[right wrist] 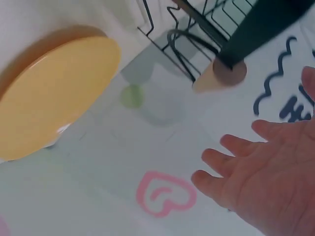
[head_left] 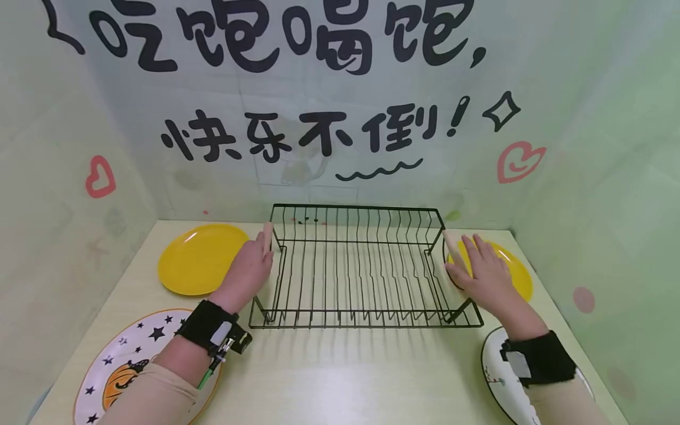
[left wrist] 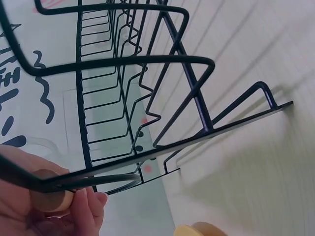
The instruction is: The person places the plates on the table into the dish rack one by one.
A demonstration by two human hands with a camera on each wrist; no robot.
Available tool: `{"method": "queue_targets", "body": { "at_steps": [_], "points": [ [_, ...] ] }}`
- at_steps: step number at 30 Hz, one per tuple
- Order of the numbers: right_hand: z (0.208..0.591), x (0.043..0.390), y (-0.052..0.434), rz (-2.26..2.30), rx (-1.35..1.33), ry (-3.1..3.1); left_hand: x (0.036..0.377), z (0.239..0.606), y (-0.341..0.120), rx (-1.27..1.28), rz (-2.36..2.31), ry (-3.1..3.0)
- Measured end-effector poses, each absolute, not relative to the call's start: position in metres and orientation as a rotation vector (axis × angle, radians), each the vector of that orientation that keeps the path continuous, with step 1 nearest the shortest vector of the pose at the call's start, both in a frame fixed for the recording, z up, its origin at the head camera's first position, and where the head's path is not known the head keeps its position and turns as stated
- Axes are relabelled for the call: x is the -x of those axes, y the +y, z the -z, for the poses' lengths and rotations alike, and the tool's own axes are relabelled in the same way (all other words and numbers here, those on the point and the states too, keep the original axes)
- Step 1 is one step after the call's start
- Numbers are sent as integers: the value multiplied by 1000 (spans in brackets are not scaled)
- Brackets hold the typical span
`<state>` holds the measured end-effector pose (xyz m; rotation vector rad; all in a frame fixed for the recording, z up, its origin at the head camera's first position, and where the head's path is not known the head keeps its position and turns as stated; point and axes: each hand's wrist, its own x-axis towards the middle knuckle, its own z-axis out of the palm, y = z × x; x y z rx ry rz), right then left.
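Note:
A black wire dish rack [head_left: 350, 310] with wooden handles stands on the table in the head view. My left hand [head_left: 247, 268] grips its left wooden handle [head_left: 268, 236]; the left wrist view shows the fingers curled round that handle [left wrist: 51, 196]. At the opposite end, my right hand [head_left: 486, 271] is spread beside the right wooden handle [head_left: 454, 251]. Seen from the right wrist, the right hand's fingers [right wrist: 236, 157] are extended with a gap between them and the handle [right wrist: 211, 81].
A yellow plate [head_left: 199, 260] lies left of the rack, and another yellow plate [head_left: 520, 274] lies partly behind the right hand. Nearer the front are a pumpkin-and-star plate [head_left: 124, 378] at left and a white dark-rimmed plate [head_left: 502, 381] at right. Printed fabric walls [head_left: 382, 195] enclose the table.

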<state>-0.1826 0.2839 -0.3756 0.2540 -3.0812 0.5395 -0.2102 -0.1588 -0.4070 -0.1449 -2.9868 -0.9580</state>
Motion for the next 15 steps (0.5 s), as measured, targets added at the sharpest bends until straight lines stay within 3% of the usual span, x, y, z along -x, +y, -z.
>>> {"method": "queue_targets", "body": {
  "at_steps": [6, 15],
  "points": [
    [386, 143, 337, -695, -90, -3056, 210, 408, -155, 154, 946, -2973],
    [443, 64, 413, -777, 338, -3242, 209, 408, -156, 133, 985, -2969]
  ]
}}
